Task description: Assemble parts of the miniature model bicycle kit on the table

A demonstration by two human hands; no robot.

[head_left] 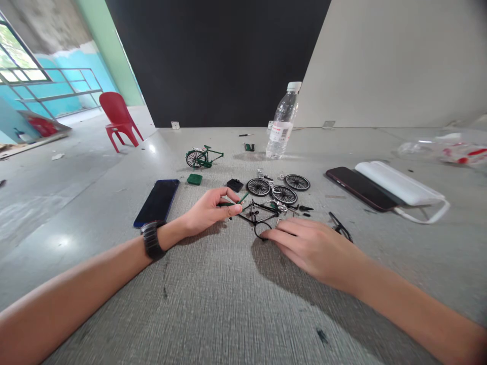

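Note:
My left hand (210, 208), with a black watch on its wrist, pinches a thin green rod (243, 197) between thumb and fingers. Right beside it lies a black model bicycle frame (258, 213) among small loose parts. My right hand (308, 243) rests palm down on the table, fingers stretched toward the frame's black ring (262, 230). Three small spoked wheels (283, 193) lie just behind the frame. A partly built green model bicycle (200, 157) stands farther back on the left.
A dark phone (157, 202) lies left of my hand. Another phone (357, 188) and a white power bank (397, 183) with cable lie right. A water bottle (283, 121) stands at the back; a green block (194, 179) and black block (235, 185) sit nearby. Red chair (119, 119) far left.

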